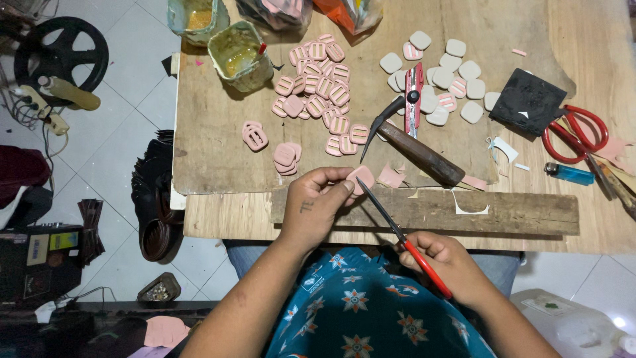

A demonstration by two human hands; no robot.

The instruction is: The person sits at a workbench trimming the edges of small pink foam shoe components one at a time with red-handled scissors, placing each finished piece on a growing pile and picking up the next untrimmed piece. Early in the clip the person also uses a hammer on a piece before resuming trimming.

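Observation:
My left hand [317,202] pinches a small pink rounded buckle piece [363,178] at the near edge of the wooden work table [212,139]. My right hand [445,260] grips red-handled scissors [397,232], whose dark blades point up-left and touch the pink piece. A pile of pink slotted buckles [318,93] lies beyond my left hand, with a few small stacks [286,158] closer. Grey-white covered buckles [447,83] are spread to the right of them.
A hammer [414,149] and a red utility knife [414,99] lie mid-table. Two glue tubs [240,56] stand at the back left. A black pad [530,99], red scissors [575,136] and a blue lighter [570,174] lie at the right. A wooden plank [503,211] runs along the front.

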